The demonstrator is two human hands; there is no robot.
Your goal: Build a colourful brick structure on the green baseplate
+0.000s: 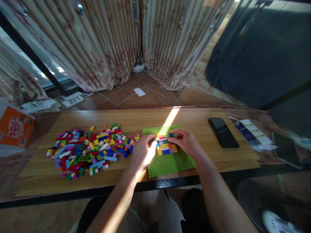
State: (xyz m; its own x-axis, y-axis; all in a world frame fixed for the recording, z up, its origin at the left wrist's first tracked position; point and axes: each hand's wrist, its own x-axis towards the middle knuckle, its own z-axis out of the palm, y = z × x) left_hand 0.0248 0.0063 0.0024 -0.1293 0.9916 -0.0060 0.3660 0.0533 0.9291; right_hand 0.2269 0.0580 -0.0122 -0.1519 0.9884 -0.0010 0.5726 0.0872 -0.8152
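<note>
A green baseplate [165, 168] lies on the wooden table, carrying a block of toy bricks [166, 151] in yellow, blue, white, orange and red. My left hand [144, 152] is at the left edge of these bricks, its fingers closed together; what they hold, if anything, is too small to make out. From the right, my right hand [186, 141] reaches over the plate with thumb and index finger pinched around a small blue brick [171, 135] at the upper right corner of the bricks. A strip of sunlight crosses the plate and my left hand.
A wide pile of loose bricks [97, 149] in many colours spreads over the left of the table [194, 119]. A black phone [223, 132] lies at the right. Papers [255, 132] sit beyond the right end, and an orange box [16, 126] stands past the left end.
</note>
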